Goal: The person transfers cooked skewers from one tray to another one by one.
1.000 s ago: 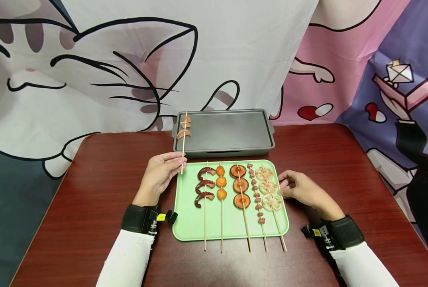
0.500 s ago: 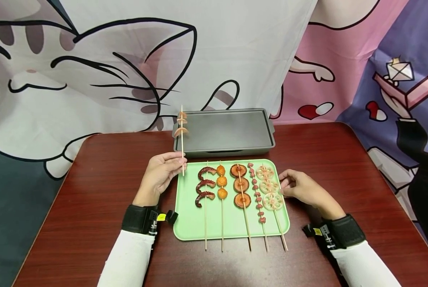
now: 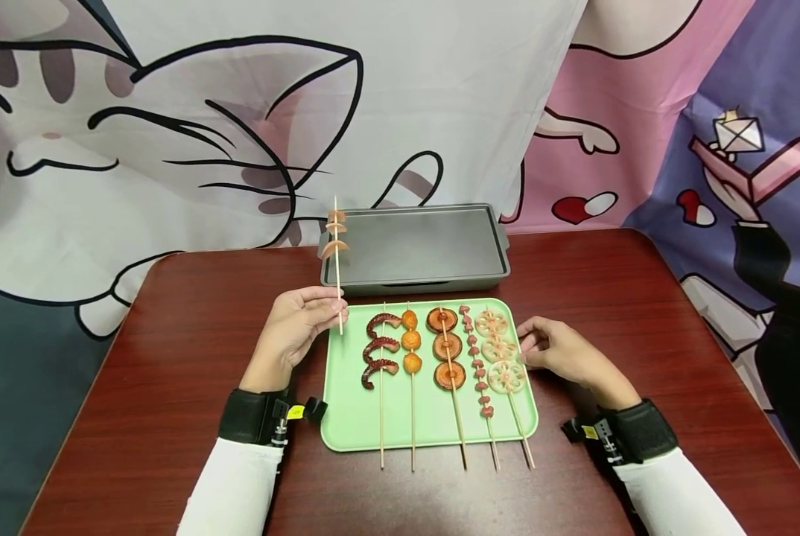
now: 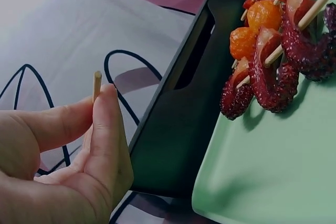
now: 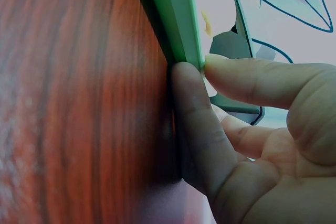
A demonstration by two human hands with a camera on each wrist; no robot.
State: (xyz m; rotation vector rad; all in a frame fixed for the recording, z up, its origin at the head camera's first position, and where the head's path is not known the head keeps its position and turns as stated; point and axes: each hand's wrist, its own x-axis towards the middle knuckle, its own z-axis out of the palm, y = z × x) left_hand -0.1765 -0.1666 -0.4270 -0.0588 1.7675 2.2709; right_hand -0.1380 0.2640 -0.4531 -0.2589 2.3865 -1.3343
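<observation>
The left hand pinches a sausage skewer upright at the grey pan's left end. The right hand grasps the green tray's right rim on the surface. The tray holds five skewers: octopus, balls, mushroom, beads, lotus root.

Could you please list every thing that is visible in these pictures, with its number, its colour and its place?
Dark red wooden table: one, under everything.
Grey metal baking tray: one, far middle of table.
Light green plastic tray: one, near middle.
Dark red spiral sausage skewer: one, on green tray, leftmost.
Orange ball skewer: one, next.
Brown round slice skewer: one, middle.
Small red bead skewer: one, next.
Pale lotus root skewer: one, rightmost.
Pink sausage slice skewer: one, held upright.
Cartoon cat cloth: behind.
Left hand: grip pinches the upright skewer.
Right hand: touches green tray's right edge.
</observation>
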